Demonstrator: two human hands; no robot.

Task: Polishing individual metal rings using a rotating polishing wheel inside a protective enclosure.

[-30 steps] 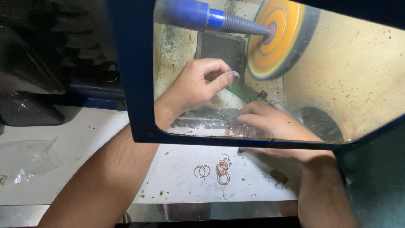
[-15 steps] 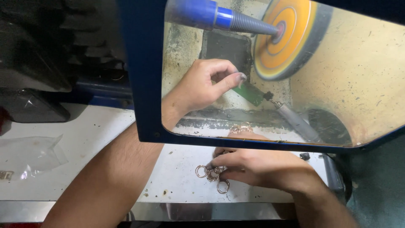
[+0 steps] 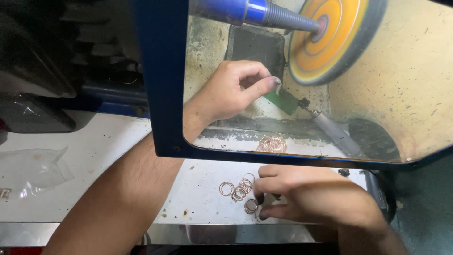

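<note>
At the polishing wheel [image 3: 330, 40], our right hand [image 3: 311, 198] pinches one ring [image 3: 251, 206] off the pile—best lifted singly—while our left hand [image 3: 226, 92] waits, fingers curled around nothing visible.

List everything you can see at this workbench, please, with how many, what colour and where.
Polishing wheel: one, orange and yellow, top right behind the shield.
Spindle: one, blue, top centre.
Shield frame: one, blue, centre.
Green stick: one, below the wheel.
Handpiece: one, grey, lying under the wheel.
Rings: several, coppery, on the white bench; another pile behind the shield.
Plastic bag: one, clear, far left.
Left hand: behind the shield, pinching something small.
Right hand: fingertips on the rings.
</note>
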